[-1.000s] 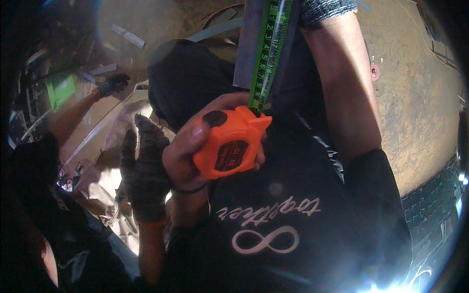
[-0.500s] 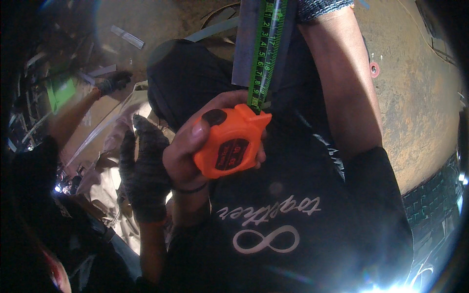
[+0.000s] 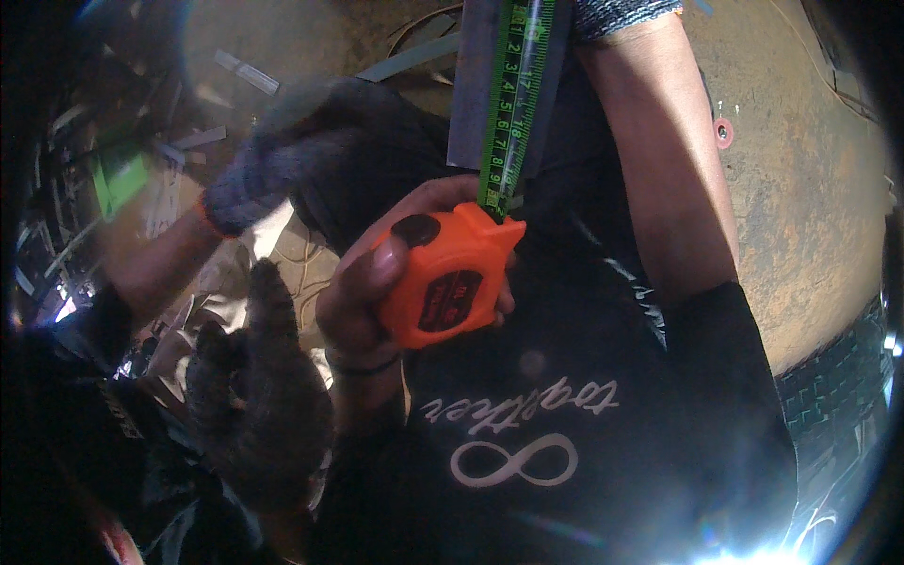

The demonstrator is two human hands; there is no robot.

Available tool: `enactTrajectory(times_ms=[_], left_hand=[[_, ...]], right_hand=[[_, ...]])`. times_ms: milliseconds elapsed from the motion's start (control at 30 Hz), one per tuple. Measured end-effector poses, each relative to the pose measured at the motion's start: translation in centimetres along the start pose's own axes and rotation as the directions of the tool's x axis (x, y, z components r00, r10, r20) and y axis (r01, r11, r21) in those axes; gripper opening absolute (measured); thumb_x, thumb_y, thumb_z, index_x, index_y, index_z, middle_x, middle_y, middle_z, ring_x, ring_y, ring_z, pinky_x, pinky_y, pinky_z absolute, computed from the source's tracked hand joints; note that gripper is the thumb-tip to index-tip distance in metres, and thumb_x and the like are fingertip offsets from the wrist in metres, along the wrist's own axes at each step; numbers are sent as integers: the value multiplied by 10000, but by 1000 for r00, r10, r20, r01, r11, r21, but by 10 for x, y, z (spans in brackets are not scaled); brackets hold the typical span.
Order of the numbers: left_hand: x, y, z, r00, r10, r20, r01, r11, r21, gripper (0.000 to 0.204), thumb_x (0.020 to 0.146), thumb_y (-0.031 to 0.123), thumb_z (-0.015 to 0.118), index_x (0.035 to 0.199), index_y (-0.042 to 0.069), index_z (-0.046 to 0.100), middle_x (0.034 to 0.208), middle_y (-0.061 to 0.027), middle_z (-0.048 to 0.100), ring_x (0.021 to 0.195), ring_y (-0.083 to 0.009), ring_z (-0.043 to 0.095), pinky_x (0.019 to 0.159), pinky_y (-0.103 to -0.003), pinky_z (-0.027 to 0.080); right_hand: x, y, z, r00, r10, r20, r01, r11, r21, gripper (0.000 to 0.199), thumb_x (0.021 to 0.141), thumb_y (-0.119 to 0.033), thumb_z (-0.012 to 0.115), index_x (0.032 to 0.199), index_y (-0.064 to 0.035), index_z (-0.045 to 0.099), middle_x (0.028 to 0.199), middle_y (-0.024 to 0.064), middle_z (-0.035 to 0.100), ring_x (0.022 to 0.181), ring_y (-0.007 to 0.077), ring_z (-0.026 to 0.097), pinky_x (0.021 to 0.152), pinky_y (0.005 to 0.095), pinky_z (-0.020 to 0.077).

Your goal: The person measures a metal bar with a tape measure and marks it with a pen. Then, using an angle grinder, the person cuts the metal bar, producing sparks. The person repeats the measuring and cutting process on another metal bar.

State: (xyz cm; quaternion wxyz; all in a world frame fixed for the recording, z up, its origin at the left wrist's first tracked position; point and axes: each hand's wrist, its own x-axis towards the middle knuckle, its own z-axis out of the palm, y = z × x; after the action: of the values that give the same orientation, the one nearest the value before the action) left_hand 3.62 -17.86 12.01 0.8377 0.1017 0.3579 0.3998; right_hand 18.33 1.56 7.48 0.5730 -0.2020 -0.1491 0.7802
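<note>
Floor (image 3: 810, 217), brown and scuffed, spreads to the right of the rounded orange plastic tape measure (image 3: 471, 235). Below the tape measure is a black cloth shirt (image 3: 612, 480) printed with pale script and a looped figure. To its upper right, a bare right forearm (image 3: 669, 141) rises to the right hand (image 3: 629, 21), in a grey knitted glove and cut off by the upper edge; its grip cannot be told. Left of the tape measure are a co-worker's two grey-gloved hands: the lower glove (image 3: 273, 395) with thumb apart from fingers, the upper glove (image 3: 264, 179) blurred. A flat grey metal bar (image 3: 469, 113) ends just above it. The bare left hand (image 3: 350, 306) cradles the tape measure, thumb over its side, fingers wrapped beneath. Its green tape blade (image 3: 506, 118) runs upward along the bar. Far right and above it is a small reddish disc (image 3: 723, 133).
</note>
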Motion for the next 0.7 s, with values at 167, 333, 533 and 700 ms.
enactTrajectory(times_ms=[167, 333, 533, 700], left_hand=[[13, 47, -34, 987, -142, -80, 162, 807, 569, 584, 896, 388, 641, 1302, -21, 546, 1069, -159, 670, 807, -222, 680, 681, -355, 563], [42, 67, -27, 961, -269, -60, 219, 612, 760, 262, 888, 140, 702, 1139, 65, 687, 1034, -8, 717, 805, -62, 638, 664, -235, 515], [36, 69, -16, 960, -269, -82, 256, 715, 651, 234, 895, 154, 745, 1087, 28, 705, 1004, -31, 715, 951, -95, 643, 841, -278, 526], [16, 64, -23, 969, -220, -109, 239, 748, 620, 245, 881, 182, 761, 1065, 31, 704, 981, -20, 705, 915, -89, 633, 804, -272, 529]], right_hand=[[5, 24, 15, 991, 117, 62, -121, 991, 60, 130, 993, -233, 527, 1026, -111, 557, 843, 53, 589, 618, 196, 535, 527, 348, 448], [4, 15, 7, 996, 72, 61, -73, 997, 26, 123, 994, -227, 524, 1019, -112, 557, 844, 53, 588, 619, 196, 534, 527, 348, 448], [4, 16, 8, 993, 93, 74, -97, 994, 52, 114, 995, -219, 520, 1010, -112, 557, 844, 53, 588, 621, 197, 534, 528, 347, 447], [5, 27, 16, 979, 154, 132, -167, 981, 95, 108, 996, -213, 517, 1003, -112, 557, 845, 53, 587, 623, 197, 534, 529, 347, 447]])
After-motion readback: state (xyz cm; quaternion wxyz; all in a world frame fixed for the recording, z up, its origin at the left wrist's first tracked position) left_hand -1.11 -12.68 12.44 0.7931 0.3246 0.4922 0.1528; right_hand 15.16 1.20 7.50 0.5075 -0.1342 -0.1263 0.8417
